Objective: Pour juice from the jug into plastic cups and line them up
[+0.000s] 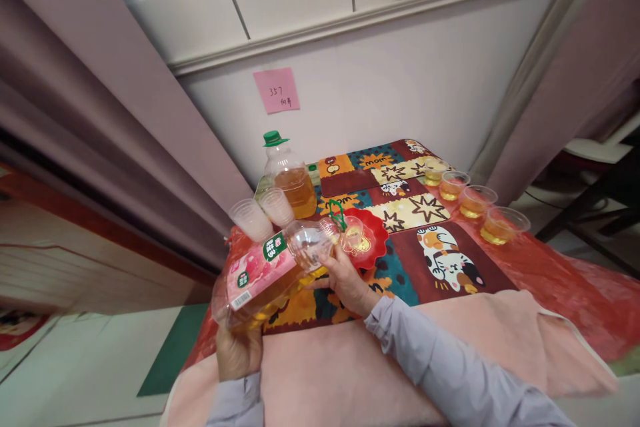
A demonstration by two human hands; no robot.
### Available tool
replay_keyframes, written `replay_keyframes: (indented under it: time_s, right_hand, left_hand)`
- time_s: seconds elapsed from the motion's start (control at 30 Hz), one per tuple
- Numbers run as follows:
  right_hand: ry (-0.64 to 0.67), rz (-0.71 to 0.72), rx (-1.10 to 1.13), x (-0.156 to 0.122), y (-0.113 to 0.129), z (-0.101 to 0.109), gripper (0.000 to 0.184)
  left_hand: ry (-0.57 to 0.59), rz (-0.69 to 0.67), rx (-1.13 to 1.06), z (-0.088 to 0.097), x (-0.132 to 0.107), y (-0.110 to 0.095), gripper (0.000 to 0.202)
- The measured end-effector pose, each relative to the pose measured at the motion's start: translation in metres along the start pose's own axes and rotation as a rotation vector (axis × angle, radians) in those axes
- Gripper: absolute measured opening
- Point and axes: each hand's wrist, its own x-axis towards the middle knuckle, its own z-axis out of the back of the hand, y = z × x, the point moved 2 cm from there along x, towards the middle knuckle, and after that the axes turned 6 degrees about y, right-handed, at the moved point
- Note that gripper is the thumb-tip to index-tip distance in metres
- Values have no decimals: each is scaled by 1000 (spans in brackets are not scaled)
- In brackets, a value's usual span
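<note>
The red worktop (pixel 565 270) was the biggest thing, with a pink cloth (pixel 350 373) along its near edge and a bright picture mat (pixel 460 257) across its middle. A big tilted bottle (pixel 263 273) with yellow drink was held up over the left side of the mat, lying almost flat. Its long side ran from the near left corner toward the middle, bottom end closer to the person and neck pointing right and away. Another bottle (pixel 295 190) with a green lid stood near the far left corner. The left hand (pixel 240 350) held the tilted bottle's bottom from below, with some fingers hidden, and the right hand (pixel 347 283) had its grip around the neck, so the right hand was nearer the mouth. A red dish (pixel 380 240) sat just past the right hand, right where the neck pointed. Two stacks of clear cups (pixel 250 220) stood by the left edge, and four cups with yellow drink (pixel 500 230) made a row by the right edge. One small cup (pixel 354 229) was in the dish, just beside the mouth; I could not tell if they touched. A little green handle (pixel 337 215) stuck out by the neck.
</note>
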Motion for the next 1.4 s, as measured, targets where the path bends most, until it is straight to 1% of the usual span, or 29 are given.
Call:
replay_keyframes:
  time_s: [0.13,0.23,0.33,0.43,0.57,0.7,0.9,1.13,1.3,1.4]
  right_hand:
    - [-3,8,-12,-1,1,-1,79]
    - [1,13,-11,-1,3,-2,77]
    - [5,16,2,-1,3,-2,79]
    - [-2,5,-4,-1,3,-2,81]
    - [6,7,-13,-1,3,-2,79]
    - [14,11,-13,0,3,-2,78]
    - [-10,2,-17,-1,4,-2,81]
    - [5,16,-1,-1,3,-2,77]
    - [9,2,7,0,1,0,77]
    - [11,2,0,1,1,0,77]
  left_hand:
    - [1,-7,-7,-2,-2,-2,74]
    - [19,-9,13,-3,-2,-2,82]
    - [11,9,38,-2,-1,-2,87]
    - [2,8,45,-3,-2,-3,86]
    - [30,-7,46,-6,-3,-5,87]
    - [26,-10,48,-7,-3,-7,83]
    - [15,-8,42,-4,-2,-4,89]
    - [-5,2,44,-2,-2,-2,83]
    - [-7,-10,22,-1,-2,-2,94]
    - [-4,7,35,-2,-1,-2,88]
